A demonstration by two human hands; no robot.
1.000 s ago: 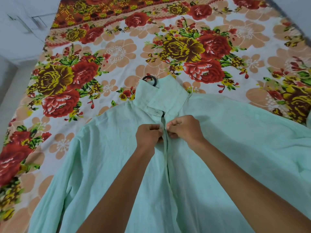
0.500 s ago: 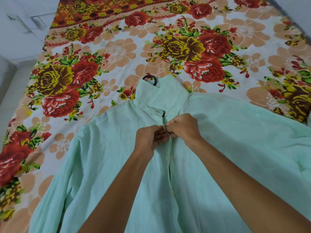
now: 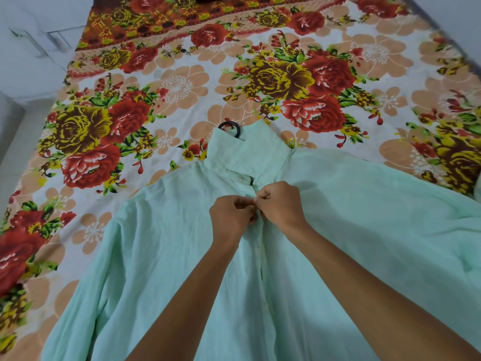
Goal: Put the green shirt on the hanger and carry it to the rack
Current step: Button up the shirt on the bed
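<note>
Flat on a floral bed (image 3: 182, 84), green shirt (image 3: 161, 256), black hanger (image 3: 230, 125) hook at collar's eleven o'clock, left hand (image 3: 230, 220) and right hand (image 3: 279, 204) pinching the placket, no readable writing.

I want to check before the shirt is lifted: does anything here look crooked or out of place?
Nothing is damaged. The black hanger hook pokes out at the collar's left end, not its middle, so the green shirt sits off-centre. Both hands pinch the placket below the collar.
</note>
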